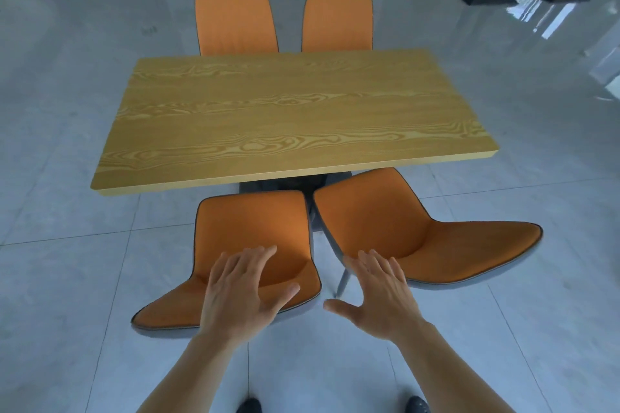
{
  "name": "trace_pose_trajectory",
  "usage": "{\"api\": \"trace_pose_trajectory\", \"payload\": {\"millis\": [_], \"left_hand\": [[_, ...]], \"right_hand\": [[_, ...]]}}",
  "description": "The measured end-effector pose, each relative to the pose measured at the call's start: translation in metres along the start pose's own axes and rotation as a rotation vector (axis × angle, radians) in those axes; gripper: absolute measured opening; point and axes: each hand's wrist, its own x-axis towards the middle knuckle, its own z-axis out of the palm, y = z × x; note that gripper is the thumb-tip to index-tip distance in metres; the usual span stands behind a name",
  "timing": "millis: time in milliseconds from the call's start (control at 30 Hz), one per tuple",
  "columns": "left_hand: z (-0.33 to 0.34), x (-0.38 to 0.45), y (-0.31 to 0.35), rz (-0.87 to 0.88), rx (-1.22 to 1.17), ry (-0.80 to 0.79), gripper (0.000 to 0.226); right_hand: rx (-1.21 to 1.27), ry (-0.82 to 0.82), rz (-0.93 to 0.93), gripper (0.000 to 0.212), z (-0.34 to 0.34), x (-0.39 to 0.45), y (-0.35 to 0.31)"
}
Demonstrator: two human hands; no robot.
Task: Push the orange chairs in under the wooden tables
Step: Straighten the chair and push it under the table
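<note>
Nearest, the left hand [243,292] is spread wide, empty, over the backrest of the near left chair [255,238]; whether the palm touches the top edge is unclear. The right hand [379,295] is also open and empty, hovering by the edge of the near right chair [419,238], which stands skewed, so it likely needs turning before a push. Both seats sit just short of the bench [288,117], barely under its front edge. Beyond it, two far chairs [235,20] show backrests only. The chair legs and the bench's base are mostly hidden.
</note>
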Motion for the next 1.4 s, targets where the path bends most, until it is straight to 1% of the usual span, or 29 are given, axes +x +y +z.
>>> {"api": "trace_pose_trajectory", "payload": {"millis": [167, 267, 333, 433, 567, 667, 733, 800, 933, 1100, 1233, 1400], "left_hand": [[0.046, 0.030, 0.101, 0.003, -0.041, 0.044, 0.079], [0.079, 0.042, 0.174, -0.049, -0.088, 0.088, 0.082], [0.100, 0.047, 0.222, -0.065, -0.109, 0.071, 0.084], [0.132, 0.052, 0.282, -0.110, -0.167, 0.049, 0.083], [0.168, 0.057, 0.330, -0.113, -0.155, -0.032, 0.085], [0.189, 0.064, 0.347, -0.141, -0.138, -0.067, 0.080], [0.201, 0.067, 0.352, -0.160, -0.127, -0.081, 0.074], [0.208, 0.068, 0.352, -0.179, -0.118, -0.073, 0.069], [0.212, 0.071, 0.349, -0.189, -0.139, -0.072, 0.067], [0.208, 0.064, 0.344, -0.149, -0.118, -0.103, 0.070], [0.204, 0.050, 0.330, -0.112, -0.096, -0.141, 0.069], [0.197, 0.039, 0.314, -0.067, -0.086, -0.170, 0.075]], "right_hand": [[-0.094, 0.008, 0.003, 0.114, -0.038, -0.006, 0.128], [-0.096, 0.011, -0.009, 0.116, -0.065, -0.009, 0.211], [-0.098, -0.015, -0.028, 0.116, -0.079, -0.013, 0.260], [-0.053, -0.013, -0.085, 0.111, -0.094, -0.016, 0.321], [-0.073, -0.027, -0.200, 0.102, -0.098, -0.010, 0.373], [-0.125, -0.024, -0.284, 0.098, -0.095, 0.006, 0.391], [-0.173, -0.058, -0.297, 0.103, -0.093, 0.020, 0.397], [-0.165, -0.063, -0.283, 0.107, -0.089, 0.027, 0.401], [-0.125, 0.053, -0.249, 0.100, -0.079, 0.023, 0.405], [-0.181, 0.053, -0.191, 0.102, -0.072, 0.006, 0.396], [-0.154, 0.106, -0.144, 0.100, -0.054, -0.019, 0.381], [-0.163, 0.123, -0.100, 0.101, -0.041, -0.037, 0.365]]}}
